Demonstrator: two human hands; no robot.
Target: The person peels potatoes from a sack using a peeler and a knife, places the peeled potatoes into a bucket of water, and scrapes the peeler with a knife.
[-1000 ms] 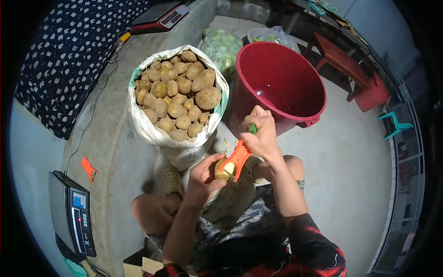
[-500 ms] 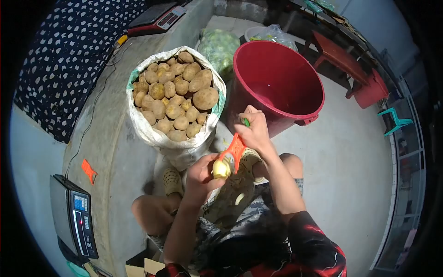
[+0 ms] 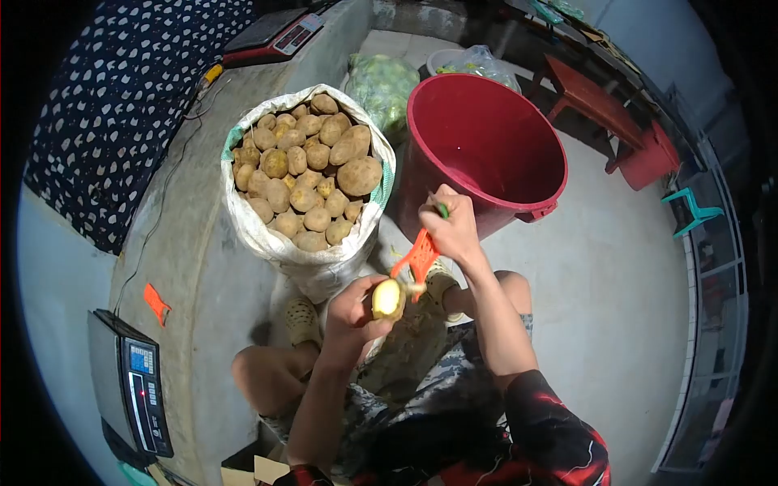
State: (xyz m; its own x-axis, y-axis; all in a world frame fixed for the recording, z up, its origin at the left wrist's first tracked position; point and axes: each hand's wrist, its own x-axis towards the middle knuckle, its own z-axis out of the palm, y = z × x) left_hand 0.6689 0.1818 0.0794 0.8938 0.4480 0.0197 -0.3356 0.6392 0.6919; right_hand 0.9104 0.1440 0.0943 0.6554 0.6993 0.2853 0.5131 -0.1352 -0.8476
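Observation:
My left hand [image 3: 354,309] is wrapped round a partly peeled potato [image 3: 387,299], its bared yellow side facing up. In my right hand [image 3: 452,225] is an orange peeler [image 3: 421,256], its blade end close to the potato's right side. A scrap of peel [image 3: 416,287] shows at the peeler's head. Something green [image 3: 442,210], perhaps a knife handle, also pokes out of the right fist. Ahead and to the left, a white sack [image 3: 267,245] stands full of unpeeled potatoes [image 3: 311,171].
A big red bucket [image 3: 485,146] stands right of the sack. On the ledge at left are a second orange peeler [image 3: 156,304], a digital scale [image 3: 139,381] and a red scale [image 3: 274,38]. A bag of green vegetables [image 3: 381,87] sits behind, a red bench [image 3: 590,101] beyond.
The peeler has moved off the potato's top, up and slightly right, with my right hand. More yellow flesh shows on the potato, and a peel scrap now hangs near the peeler.

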